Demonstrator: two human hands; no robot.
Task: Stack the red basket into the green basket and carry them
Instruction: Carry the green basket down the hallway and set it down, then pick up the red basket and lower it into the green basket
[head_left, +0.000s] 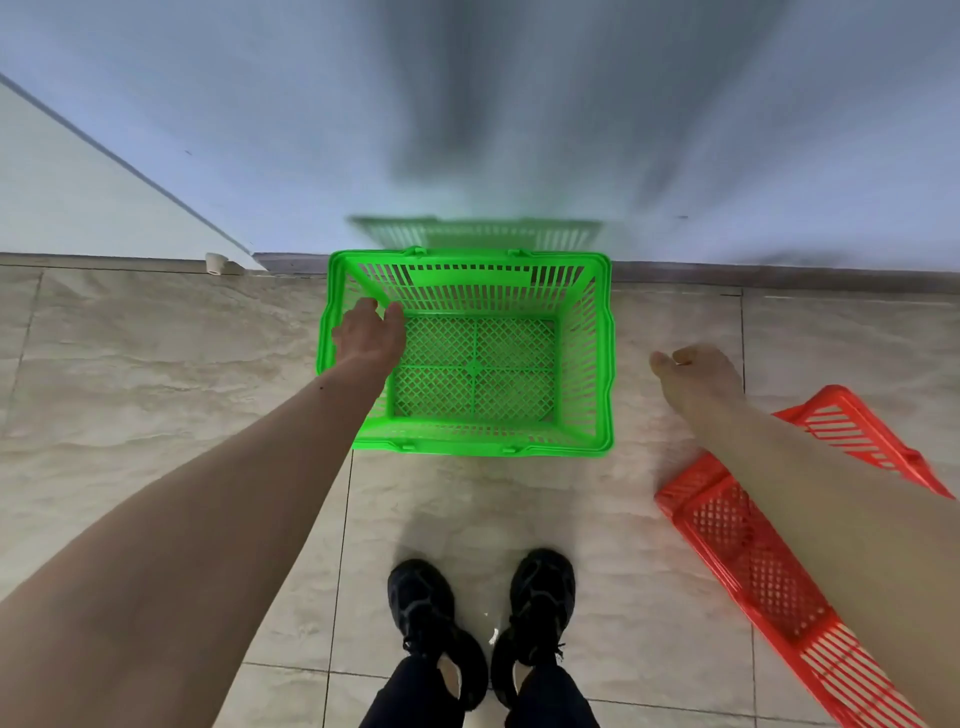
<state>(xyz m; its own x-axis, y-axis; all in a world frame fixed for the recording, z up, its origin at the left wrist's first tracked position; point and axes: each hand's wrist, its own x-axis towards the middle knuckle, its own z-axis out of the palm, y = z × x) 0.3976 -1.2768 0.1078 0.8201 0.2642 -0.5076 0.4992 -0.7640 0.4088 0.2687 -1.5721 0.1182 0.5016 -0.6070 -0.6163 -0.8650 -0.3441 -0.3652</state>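
Note:
A green plastic basket (582, 358) stands upright on the tiled floor against the wall, straight ahead, with nothing inside. My left hand (370, 332) hovers over its left rim with fingers curled loosely and nothing in it; I cannot tell if it touches the rim. A red basket (748, 551) stands on the floor at the right, partly hidden by my right forearm. My right hand (693, 376) hangs in the air between the two baskets, fingers loose, holding nothing.
A glossy grey wall (519, 130) runs right behind the green basket and reflects it. A white door or panel (78, 197) with a small doorstop (215, 263) is at the left. My two black shoes (483, 618) stand just behind the basket.

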